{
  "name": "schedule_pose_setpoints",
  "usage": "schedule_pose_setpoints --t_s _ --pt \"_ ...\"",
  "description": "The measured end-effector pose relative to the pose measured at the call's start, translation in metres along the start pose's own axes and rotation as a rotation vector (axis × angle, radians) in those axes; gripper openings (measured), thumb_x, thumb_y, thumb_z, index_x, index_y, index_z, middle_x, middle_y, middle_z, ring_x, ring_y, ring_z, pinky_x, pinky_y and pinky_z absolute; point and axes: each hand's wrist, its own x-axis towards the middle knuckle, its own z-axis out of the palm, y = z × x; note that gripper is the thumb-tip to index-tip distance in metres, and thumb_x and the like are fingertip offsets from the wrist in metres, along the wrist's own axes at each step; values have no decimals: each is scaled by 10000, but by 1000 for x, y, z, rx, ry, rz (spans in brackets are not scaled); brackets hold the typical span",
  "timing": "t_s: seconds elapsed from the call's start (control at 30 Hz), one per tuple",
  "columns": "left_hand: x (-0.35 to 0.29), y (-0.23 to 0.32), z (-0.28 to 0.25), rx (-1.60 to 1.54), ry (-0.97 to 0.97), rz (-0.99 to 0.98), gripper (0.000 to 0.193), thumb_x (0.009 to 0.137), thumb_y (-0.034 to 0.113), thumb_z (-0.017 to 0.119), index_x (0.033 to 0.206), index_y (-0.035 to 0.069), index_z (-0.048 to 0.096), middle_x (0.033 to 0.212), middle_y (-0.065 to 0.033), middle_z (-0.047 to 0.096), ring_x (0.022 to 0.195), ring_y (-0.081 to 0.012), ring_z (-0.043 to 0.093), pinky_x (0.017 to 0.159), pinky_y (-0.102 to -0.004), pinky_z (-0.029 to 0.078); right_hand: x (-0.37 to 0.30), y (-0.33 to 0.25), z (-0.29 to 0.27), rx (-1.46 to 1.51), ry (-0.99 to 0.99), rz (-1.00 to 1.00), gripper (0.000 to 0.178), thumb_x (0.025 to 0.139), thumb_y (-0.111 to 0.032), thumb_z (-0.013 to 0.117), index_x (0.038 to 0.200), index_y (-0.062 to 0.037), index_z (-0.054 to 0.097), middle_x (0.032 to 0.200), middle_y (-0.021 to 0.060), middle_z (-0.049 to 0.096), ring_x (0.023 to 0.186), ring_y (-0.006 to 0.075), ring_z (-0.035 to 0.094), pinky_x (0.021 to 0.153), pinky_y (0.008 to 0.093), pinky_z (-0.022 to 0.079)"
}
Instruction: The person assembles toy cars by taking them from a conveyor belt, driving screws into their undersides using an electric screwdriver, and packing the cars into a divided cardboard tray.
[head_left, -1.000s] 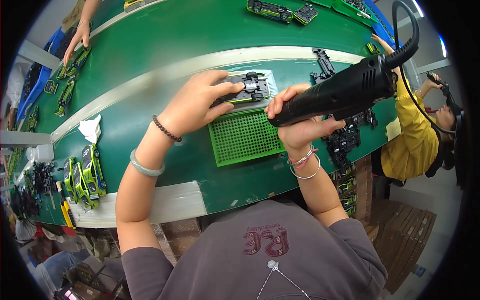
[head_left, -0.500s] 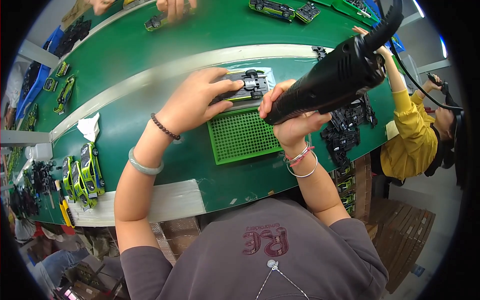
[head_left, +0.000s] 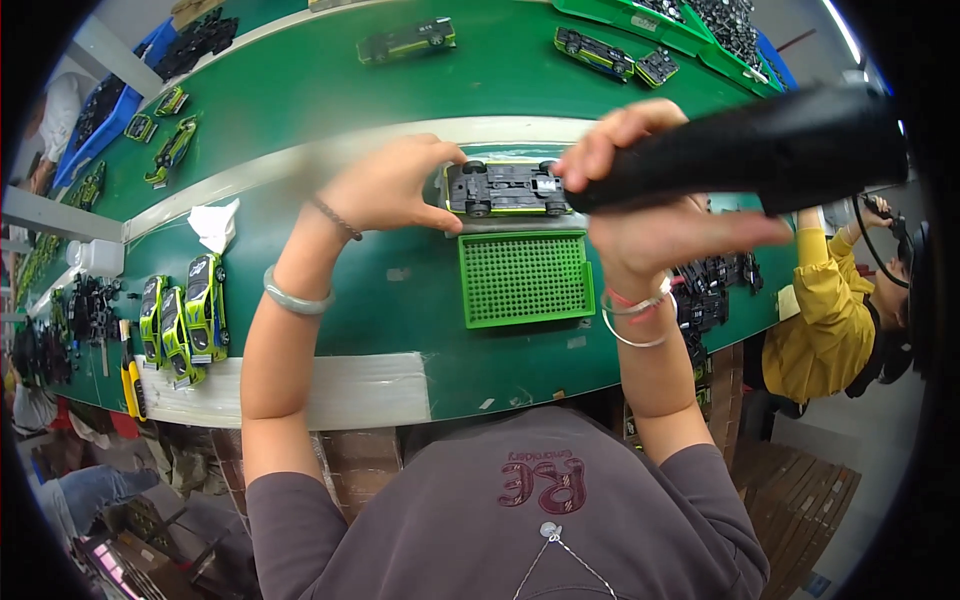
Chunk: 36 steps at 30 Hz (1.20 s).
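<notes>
A broad, green-surfaced worktable (head_left: pixel 480 368) carries everything within reach. Above its right part, a thick black cylindrical corded tool (head_left: pixel 750 150) lies across the right hand (head_left: pixel 640 190), whose fingers curl over its near end while the thumb stretches below, probably to carry its weight and aim it; its working tip is hidden. The left hand (head_left: pixel 395 180) is spread, thumb and forefinger bracketing the near left end of the car, seemingly to steady it; I cannot tell how firmly they touch. A bright green perforated plastic tray (head_left: pixel 530 321) sits just in front of the car, likely for easy reach. The yellow-green toy car with a black plastic underside (head_left: pixel 505 188) lies wheels up between the hands, presumably so its base is exposed. A crumpled white tissue (head_left: pixel 213 225) rests off left.
</notes>
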Motion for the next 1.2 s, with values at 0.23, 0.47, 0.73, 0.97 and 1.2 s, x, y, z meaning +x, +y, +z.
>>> schedule_pose_setpoints --t_s 0.23,0.47,0.73,0.97,1.2 --pt "0 -7 12 -52 92 89 541 612 249 780 1066 55 560 905 -170 587 882 -342 555 782 -391 459 0 54 31 -201 -88 195 1032 535 -944 140 782 1 472 574 100 508 485 205 529 460 294 452" --pt "0 -10 10 -47 82 76 516 607 265 789 1013 31 573 882 -168 594 872 -344 561 786 -398 457 1 67 28 -234 -158 211 987 578 -922 178 786 -1 466 590 88 499 493 192 526 462 292 450" --pt "0 -3 5 -91 36 8 473 592 267 799 917 14 565 897 -172 599 895 -344 559 798 -393 456 0 80 24 -326 -187 225 949 601 -908 206 763 -12 472 579 75 488 466 173 503 462 278 438" --pt "-4 4 -4 -161 6 -26 482 568 225 811 915 11 553 928 -177 600 914 -347 554 803 -387 461 2 83 31 -343 -193 330 932 613 -904 211 740 -21 480 528 61 476 438 157 481 420 258 394" --pt "-1 -2 -2 -134 101 111 567 521 234 829 957 25 532 981 -175 585 935 -356 548 811 -387 463 1 85 29 -357 -177 270 928 622 -900 221 747 -19 484 543 67 490 446 148 481 440 255 400"
